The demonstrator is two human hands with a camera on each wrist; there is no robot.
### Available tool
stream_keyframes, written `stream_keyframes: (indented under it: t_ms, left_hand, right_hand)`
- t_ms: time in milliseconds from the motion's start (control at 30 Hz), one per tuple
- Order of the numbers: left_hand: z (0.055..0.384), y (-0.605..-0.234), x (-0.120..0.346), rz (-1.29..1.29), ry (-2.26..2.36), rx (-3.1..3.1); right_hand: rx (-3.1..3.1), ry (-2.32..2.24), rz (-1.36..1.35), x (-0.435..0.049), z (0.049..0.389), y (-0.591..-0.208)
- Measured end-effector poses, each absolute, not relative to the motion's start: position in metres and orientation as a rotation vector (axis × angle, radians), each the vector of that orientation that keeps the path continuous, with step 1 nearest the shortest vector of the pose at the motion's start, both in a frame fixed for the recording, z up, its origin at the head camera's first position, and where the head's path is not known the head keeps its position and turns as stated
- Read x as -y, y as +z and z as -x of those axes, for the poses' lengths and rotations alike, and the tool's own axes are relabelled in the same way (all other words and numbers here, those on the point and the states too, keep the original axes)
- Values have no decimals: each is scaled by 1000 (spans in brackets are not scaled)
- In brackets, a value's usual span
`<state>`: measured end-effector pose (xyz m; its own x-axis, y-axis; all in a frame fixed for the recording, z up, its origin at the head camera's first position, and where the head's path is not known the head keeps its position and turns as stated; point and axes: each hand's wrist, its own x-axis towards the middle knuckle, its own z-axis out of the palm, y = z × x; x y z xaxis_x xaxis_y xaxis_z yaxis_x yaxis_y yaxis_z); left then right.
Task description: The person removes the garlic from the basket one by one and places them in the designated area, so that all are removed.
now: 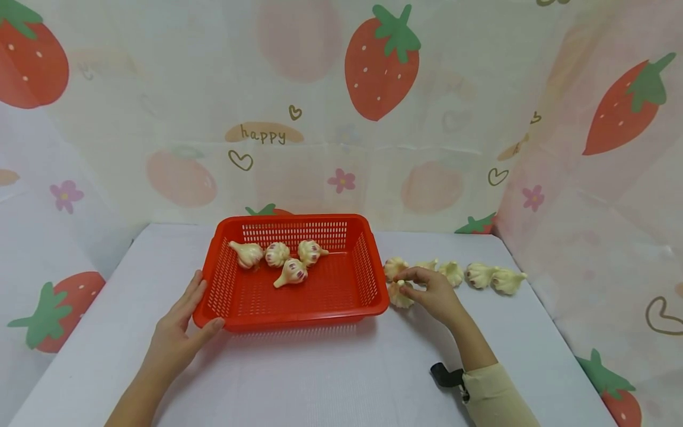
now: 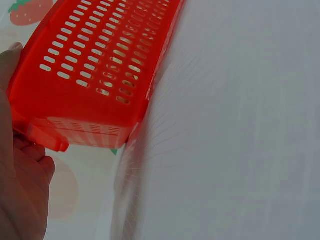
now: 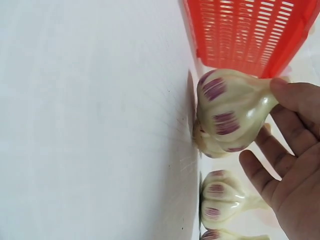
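Garlic bulb [image 3: 227, 115], glossy and cream-coloured with streaky purple patches, swells in rounded lobes and tapers to a neck, which the right hand [image 1: 430, 292] pinches between thumb and fingers. It is just outside the right end of the red plastic basket [image 1: 299, 321]; whether its base touches the cloth I cannot tell. The left hand [image 1: 178, 335] rests at the basket's front left corner, fingers lying fairly straight along the end wall and thumb on the front rim, without clenching.

Rectangular slots pierce the basket's walls beneath a smooth, rolled rim with rounded corners. Four bulbs [image 1: 292, 273] lie inside, clustered toward the left and middle, and bare red floor spreads to their right. Five loose bulbs [image 1: 480, 275] run from beside the basket toward the right edge of the table, one partly hidden behind the fingers.

White cloth [image 1: 320, 379] covers the table, stretching between the forearms in front of the basket. Pale sheeting [image 1: 469, 53] hangs behind and at both sides, printed with strawberries, hearts, flowers and the word "happy". A black device [image 1: 446, 376] sits by the beige right sleeve [image 1: 498, 394].
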<state>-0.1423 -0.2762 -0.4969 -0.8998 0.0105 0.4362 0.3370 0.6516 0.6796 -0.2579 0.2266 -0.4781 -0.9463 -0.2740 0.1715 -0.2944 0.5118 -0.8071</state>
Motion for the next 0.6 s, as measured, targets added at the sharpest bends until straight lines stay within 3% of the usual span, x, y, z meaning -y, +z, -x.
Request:
stream_keyframes:
  t_ms: [600]
  left_hand:
    - [143,-500,278,292,-1139,2458]
  right_hand:
    - [2771,1464,-531,-224,257,-479]
